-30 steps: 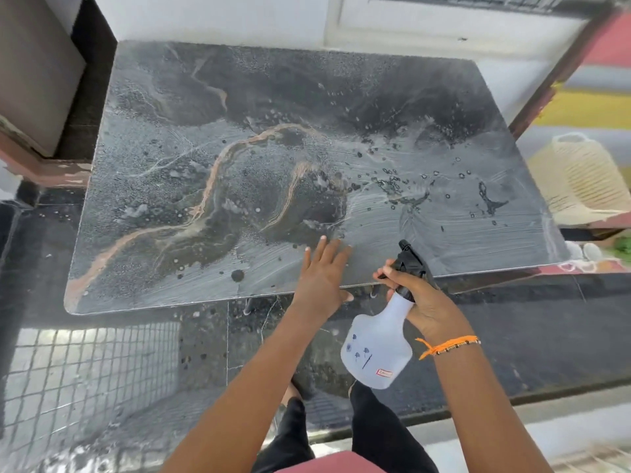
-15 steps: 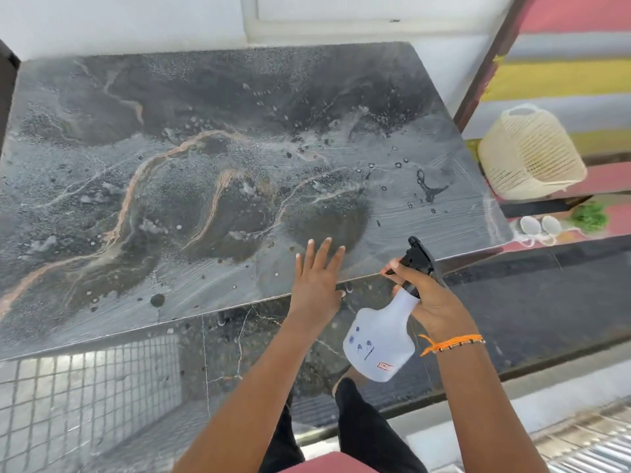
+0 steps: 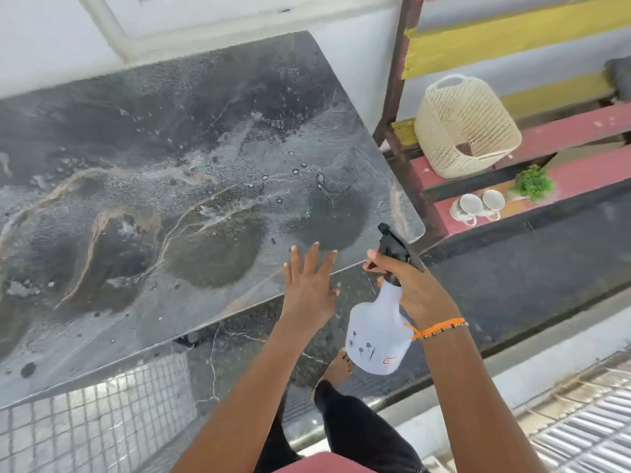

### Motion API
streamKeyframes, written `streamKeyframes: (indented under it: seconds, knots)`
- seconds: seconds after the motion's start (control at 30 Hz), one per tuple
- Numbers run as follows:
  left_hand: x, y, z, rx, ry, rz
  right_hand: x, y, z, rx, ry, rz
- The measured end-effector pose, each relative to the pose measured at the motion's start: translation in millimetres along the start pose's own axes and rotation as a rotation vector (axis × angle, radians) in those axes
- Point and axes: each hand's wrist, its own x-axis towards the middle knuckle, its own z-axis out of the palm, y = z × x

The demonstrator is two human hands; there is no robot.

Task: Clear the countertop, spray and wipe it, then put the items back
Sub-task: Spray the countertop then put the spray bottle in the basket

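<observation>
The dark marble countertop (image 3: 177,186) fills the upper left and is wet with droplets and dried rings. My left hand (image 3: 309,285) lies flat with straight fingers on its near edge, toward the right corner. My right hand (image 3: 415,285) grips the neck and black trigger of a white spray bottle (image 3: 377,339), held just off the countertop's near right corner, nozzle pointing up-left over the surface. An orange bracelet sits on that wrist.
To the right, red steps hold a cream woven basket (image 3: 464,128), two white cups (image 3: 479,204) and a small green plant (image 3: 533,182). A dark polished floor (image 3: 512,268) lies below the countertop, with a tiled area (image 3: 95,418) at lower left.
The view has swung right, so the countertop has shifted left and the steps with basket and cups show more. My left hand slid rightward along the near edge. The bottle stays in my right hand.
</observation>
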Motion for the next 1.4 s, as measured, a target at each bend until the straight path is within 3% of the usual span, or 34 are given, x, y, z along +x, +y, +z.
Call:
streamKeyframes:
  seconds: [0.13,0.27,0.43,0.63,0.87,1.13,1.4]
  knots:
    - [18,29,1,-0.103,0.018,0.012,-5,-29,-30,-0.034,-0.121,-0.133]
    - [54,66,-2,-0.217,-0.031,0.126,0,-54,-54,-0.089,0.084,-0.219]
    - [118,118,-16,-0.382,-0.109,0.219,18,-103,-77,-0.175,0.223,-0.479]
    - [179,169,-38,-0.535,-0.181,0.294,70,-162,-108,-0.182,0.398,-0.525]
    - [261,208,-34,-0.477,-0.247,0.279,171,-219,-154,-0.584,0.546,-0.53]
    - [363,259,-10,-0.499,-0.207,0.06,296,-271,-204,-0.717,0.474,-0.539]
    - [451,283,10,-0.569,-0.088,-0.152,413,-264,-223,-0.829,0.276,-0.579]
